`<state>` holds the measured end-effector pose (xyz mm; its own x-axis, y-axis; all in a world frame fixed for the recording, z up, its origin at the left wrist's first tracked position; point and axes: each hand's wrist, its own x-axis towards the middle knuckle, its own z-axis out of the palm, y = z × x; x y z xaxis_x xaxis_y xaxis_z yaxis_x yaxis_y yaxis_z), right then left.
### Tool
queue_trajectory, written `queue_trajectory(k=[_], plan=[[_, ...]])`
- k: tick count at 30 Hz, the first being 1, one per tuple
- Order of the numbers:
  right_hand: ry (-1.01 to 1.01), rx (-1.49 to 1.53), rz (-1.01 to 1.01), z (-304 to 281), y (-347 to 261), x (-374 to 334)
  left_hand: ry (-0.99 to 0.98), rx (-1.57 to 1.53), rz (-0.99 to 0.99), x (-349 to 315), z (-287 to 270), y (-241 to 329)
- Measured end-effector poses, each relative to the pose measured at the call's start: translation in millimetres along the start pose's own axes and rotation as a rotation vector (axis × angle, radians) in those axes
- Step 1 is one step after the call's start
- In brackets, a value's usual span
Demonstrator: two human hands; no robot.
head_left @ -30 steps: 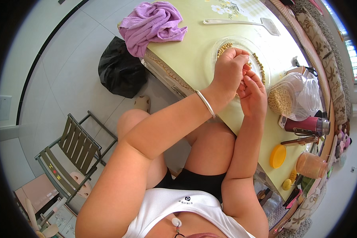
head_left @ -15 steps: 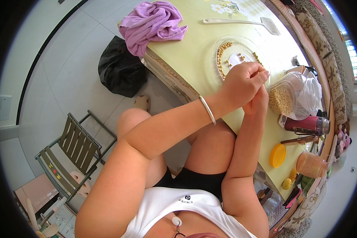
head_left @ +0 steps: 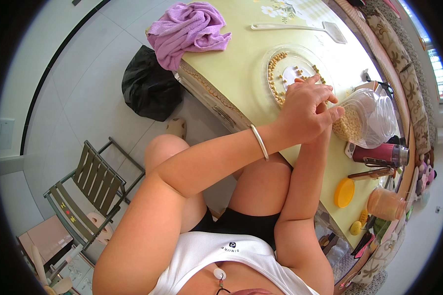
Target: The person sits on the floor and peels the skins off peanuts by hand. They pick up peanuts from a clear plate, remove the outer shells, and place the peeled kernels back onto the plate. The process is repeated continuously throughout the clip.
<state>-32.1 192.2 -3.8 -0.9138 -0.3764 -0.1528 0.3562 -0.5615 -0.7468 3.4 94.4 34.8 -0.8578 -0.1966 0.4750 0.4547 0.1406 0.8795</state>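
A clear round plate (head_left: 272, 61) lies on the table, with round tan beans (head_left: 273, 73) lined along its left rim. More beans sit scattered near its white centre, and greener ones at its right rim. My left hand (head_left: 302, 108), wearing a bangle, reaches over the plate's near right edge, palm down with its fingers stretched and apart. Under it is my right hand (head_left: 321, 133), largely covered; its fingers are hidden. Just right of both hands, a clear plastic jar (head_left: 374, 118) holds many pale beans.
A white spatula (head_left: 290, 26) and a crumpled purple towel (head_left: 189, 32) lie farther back on the table. Along the right are a maroon flask (head_left: 376, 155), a yellow lid (head_left: 344, 192) and a pinkish jar (head_left: 386, 204). A black bag (head_left: 150, 86) and a folding chair (head_left: 93, 184) stand on the floor.
My left hand's fingers, pinched together over the right hand before, have spread out toward the plate. The right hand is now more covered. The plate and jar have barely shifted.
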Motion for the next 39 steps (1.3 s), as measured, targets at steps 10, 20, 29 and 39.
queue_trajectory(k=[10,20,29,39], plan=[[-0.009,-0.011,0.012,2,0,-4,-0.022,-0.065,0.004,-1,-2,1],[-0.033,-0.032,0.025,6,0,-8,-0.035,-0.012,0.095,3,-15,3],[-0.073,-0.079,0.043,11,-10,-8,0.071,-0.227,0.061,6,-13,14],[-0.434,-0.124,0.105,23,-22,-15,0.156,-0.489,-0.151,22,-48,20]])
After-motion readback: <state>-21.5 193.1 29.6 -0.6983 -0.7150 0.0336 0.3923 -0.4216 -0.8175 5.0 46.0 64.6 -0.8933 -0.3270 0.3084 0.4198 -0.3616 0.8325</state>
